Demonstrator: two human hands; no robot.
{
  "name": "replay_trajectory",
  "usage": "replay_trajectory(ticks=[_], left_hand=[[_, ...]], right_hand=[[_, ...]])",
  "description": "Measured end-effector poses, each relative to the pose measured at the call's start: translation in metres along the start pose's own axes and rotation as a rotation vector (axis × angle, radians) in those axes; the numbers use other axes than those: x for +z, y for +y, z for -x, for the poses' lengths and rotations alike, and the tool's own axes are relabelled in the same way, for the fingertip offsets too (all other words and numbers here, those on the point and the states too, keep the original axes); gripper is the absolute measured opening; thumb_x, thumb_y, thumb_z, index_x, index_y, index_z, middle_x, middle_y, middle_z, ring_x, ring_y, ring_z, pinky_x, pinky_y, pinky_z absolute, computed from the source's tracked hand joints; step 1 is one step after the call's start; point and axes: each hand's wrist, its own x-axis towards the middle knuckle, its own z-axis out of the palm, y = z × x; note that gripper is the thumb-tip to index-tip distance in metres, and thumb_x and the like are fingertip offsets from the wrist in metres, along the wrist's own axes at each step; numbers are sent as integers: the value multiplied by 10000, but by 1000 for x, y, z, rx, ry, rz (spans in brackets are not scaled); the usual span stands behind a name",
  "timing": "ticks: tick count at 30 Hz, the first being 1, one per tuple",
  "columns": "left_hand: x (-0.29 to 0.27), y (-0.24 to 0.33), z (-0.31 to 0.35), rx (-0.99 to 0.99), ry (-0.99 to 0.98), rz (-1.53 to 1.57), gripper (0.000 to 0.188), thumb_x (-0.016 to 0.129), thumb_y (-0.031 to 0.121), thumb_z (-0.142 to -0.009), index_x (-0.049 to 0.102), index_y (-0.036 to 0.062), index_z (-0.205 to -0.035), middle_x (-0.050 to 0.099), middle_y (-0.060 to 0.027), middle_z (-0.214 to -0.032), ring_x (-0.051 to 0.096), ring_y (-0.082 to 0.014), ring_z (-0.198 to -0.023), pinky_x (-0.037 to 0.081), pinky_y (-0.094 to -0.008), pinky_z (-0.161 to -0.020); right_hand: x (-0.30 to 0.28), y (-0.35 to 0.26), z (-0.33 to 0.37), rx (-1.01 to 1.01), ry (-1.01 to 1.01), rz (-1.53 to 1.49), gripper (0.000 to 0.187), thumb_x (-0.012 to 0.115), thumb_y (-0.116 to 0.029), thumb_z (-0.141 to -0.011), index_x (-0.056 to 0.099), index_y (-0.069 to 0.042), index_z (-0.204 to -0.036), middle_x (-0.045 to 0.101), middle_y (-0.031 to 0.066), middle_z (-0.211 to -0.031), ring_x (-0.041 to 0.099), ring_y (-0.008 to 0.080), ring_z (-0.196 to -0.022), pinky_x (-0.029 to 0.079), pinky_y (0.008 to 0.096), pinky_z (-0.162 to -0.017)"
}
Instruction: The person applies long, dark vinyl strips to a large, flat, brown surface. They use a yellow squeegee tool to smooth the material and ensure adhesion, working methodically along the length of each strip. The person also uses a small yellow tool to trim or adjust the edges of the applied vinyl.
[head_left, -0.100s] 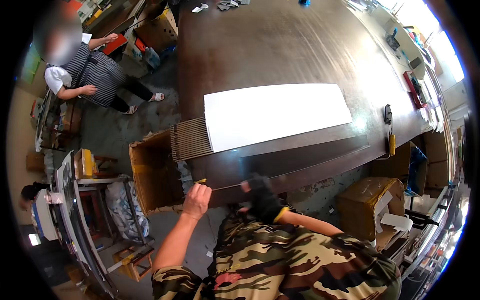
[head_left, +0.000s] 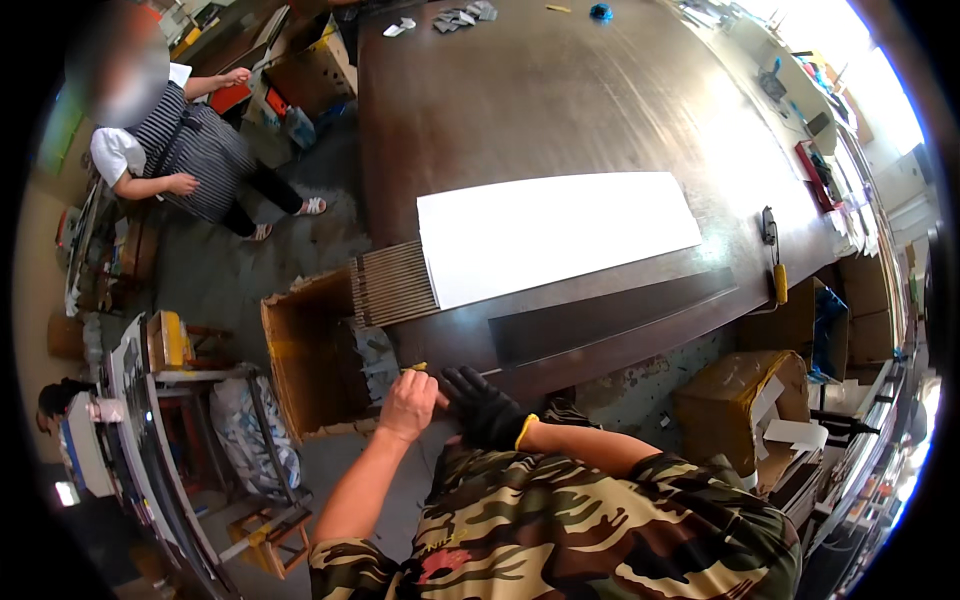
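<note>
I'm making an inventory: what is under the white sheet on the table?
Narrow brown ribbed strips stick out at the left end of the white sheet, over the table. How far they reach beneath, and whether anything else is there, the sheet hides.

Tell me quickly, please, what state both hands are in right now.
Left hand: closed, holding a small yellow item, too small to identify.
Right hand: open in its black glove, nothing visible in it.
</note>
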Motion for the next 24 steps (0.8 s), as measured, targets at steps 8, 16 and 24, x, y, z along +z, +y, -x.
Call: replay_trajectory(ticks=[8, 16, 24], left_hand=[[-71, 15, -17, 94, -61, -12, 84, 553, 119, -833, 571, 56, -779, 552, -92, -823, 561, -250, -816, 494, -361, -671], [-139, -36, -96, 152, 69, -303, 56, 574, 78, -773, 528, 78, -740, 502, -70, -725, 549, -233, -719, 471, -334, -582], [-114, -213, -190, -43, 59, -357, 71, 609, 106, -865, 608, 42, -896, 528, -93, -855, 561, -272, -868, 509, -378, -737]], right_hand=[[-50, 8, 90, 947, 910, -901, 380, 676, -315, -921, 601, -32, -1163, 645, 135, -1150, 642, 316, -1015, 525, 419, -876], [-205, 175, 64, 769, 1661, -1626, 420, 592, -418, -968, 581, -111, -1255, 647, 82, -1209, 599, 301, -1154, 483, 490, -1030], [-278, 318, -128, 746, 1304, -1712, 549, 567, -490, -977, 524, -70, -1328, 580, 155, -1344, 570, 343, -1199, 460, 523, -1057]])
